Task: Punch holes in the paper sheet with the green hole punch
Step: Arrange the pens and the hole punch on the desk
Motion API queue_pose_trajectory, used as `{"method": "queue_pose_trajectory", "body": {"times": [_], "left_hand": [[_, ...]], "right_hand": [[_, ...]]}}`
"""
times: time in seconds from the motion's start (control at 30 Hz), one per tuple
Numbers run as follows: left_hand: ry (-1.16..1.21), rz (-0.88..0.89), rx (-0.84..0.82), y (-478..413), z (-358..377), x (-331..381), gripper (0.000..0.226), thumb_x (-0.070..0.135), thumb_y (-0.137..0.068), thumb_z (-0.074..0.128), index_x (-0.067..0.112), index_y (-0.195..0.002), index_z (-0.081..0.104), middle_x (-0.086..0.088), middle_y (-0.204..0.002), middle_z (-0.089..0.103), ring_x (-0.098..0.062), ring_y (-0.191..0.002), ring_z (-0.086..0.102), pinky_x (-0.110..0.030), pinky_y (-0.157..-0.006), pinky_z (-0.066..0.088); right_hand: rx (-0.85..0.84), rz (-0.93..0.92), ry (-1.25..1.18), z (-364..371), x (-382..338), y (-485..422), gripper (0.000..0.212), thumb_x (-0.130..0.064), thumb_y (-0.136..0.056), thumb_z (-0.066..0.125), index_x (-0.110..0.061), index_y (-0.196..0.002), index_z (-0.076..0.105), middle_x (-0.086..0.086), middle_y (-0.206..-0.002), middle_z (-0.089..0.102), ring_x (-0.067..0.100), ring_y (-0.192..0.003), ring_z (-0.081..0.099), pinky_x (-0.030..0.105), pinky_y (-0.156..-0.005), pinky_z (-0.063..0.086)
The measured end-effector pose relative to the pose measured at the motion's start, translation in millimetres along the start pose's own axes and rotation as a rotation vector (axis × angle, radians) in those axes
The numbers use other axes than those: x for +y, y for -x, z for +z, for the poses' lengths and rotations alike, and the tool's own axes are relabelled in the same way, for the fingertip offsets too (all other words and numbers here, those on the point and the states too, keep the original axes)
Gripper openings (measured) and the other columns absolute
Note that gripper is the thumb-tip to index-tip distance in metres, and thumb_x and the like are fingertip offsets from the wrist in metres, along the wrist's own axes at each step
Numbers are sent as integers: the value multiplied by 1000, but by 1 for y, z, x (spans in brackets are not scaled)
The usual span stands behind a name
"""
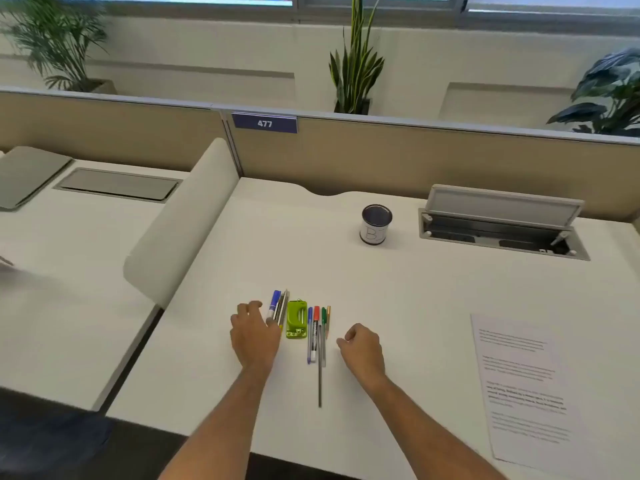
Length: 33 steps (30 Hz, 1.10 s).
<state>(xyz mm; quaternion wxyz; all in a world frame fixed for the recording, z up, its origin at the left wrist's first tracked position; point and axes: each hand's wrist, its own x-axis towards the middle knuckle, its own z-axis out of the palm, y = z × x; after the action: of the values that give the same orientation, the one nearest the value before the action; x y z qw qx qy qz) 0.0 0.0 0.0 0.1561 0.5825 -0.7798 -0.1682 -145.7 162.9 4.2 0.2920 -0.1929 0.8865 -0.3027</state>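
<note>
A small green hole punch (296, 319) lies flat on the white desk (398, 289), between two groups of pens. The printed paper sheet (523, 389) lies at the desk's right front, well apart from the punch. My left hand (252, 332) rests just left of the punch, fingers apart, its fingertips by the blue marker; it holds nothing. To the right of the pens my right hand (362, 346) hovers with its fingers loosely curled and nothing in it.
Pens left of the punch (278, 306) and markers right of it (317, 332) lie parallel. A long thin pencil (319, 375) points toward me. A dark cup (375, 224) stands farther back, beside an open cable hatch (502, 230). A curved divider (183, 223) bounds the left side.
</note>
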Motion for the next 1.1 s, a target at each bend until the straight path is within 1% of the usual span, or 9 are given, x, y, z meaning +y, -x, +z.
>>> {"method": "queue_pose_trajectory", "body": {"times": [0.1, 0.23, 0.33, 0.43, 0.53, 0.6, 0.77, 0.93, 1.1], "left_hand": [[148, -130, -79, -12, -5, -13, 34, 22, -94, 69, 16, -127, 62, -10, -128, 63, -32, -115, 61, -46, -88, 56], [213, -141, -191, -23, -3, -20, 40, 29, -92, 75, 17, -128, 62, -8, -124, 65, -28, -108, 66, -42, -88, 59], [215, -116, -256, -27, 3, -21, 43, 30, -88, 79, 17, -125, 63, -7, -116, 66, -27, -100, 67, -40, -81, 59], [207, -87, -290, -26, 8, -20, 37, 26, -88, 81, 17, -120, 65, -6, -110, 68, -23, -93, 66, -34, -74, 52], [200, -92, -291, -26, 11, -23, 29, 15, -89, 76, 15, -116, 67, -6, -106, 69, -20, -87, 61, -32, -71, 46], [177, -71, -291, -26, 11, -23, 25, 13, -90, 72, 14, -115, 67, -5, -105, 68, -22, -87, 62, -33, -70, 47], [-129, 95, -265, -26, 10, -15, 21, 21, -98, 62, 12, -118, 62, -7, -113, 63, -25, -96, 64, -32, -64, 47], [-297, 250, -273, -30, 13, -19, 20, 12, -103, 53, 15, -122, 59, -4, -118, 60, -20, -101, 61, -29, -72, 54], [-201, 242, -349, -45, 11, -19, 22, 7, -93, 71, 17, -112, 65, -1, -103, 63, -17, -90, 63, -26, -60, 50]], "right_hand": [[8, 22, 9, 12, -15, -2, 23, -32, -91, 76, -14, -94, 63, 1, -92, 68, 22, -83, 68, 39, -72, 59], [-15, 60, 74, 27, -32, -5, 45, -48, -85, 83, -15, -102, 60, 1, -96, 65, 20, -81, 65, 26, -52, 39], [-5, 72, 131, 35, -39, -4, 53, -52, -79, 88, -15, -105, 59, 1, -97, 66, 17, -77, 63, 23, -47, 32], [-10, 81, 151, 39, -41, -4, 45, -46, -81, 88, -17, -99, 59, -2, -91, 65, 10, -64, 61, 23, -45, 35], [6, 98, 180, 42, -42, -5, 31, -36, -85, 84, -16, -98, 64, 0, -93, 72, 16, -69, 71, 32, -56, 59], [25, 103, 233, 43, -42, -6, 24, -32, -86, 79, -15, -99, 67, 2, -92, 72, 21, -75, 73, 38, -67, 66], [35, 27, 381, 45, -45, -8, 22, -25, -95, 66, -10, -111, 67, 4, -97, 65, 21, -79, 62, 25, -58, 44], [42, -12, 472, 52, -47, -11, 26, -20, -103, 58, -8, -124, 66, 7, -115, 72, 24, -101, 73, 25, -69, 45], [15, -20, 512, 53, -49, -14, 25, -17, -105, 55, -9, -126, 65, 8, -119, 72, 24, -105, 74, 28, -78, 56]]}}
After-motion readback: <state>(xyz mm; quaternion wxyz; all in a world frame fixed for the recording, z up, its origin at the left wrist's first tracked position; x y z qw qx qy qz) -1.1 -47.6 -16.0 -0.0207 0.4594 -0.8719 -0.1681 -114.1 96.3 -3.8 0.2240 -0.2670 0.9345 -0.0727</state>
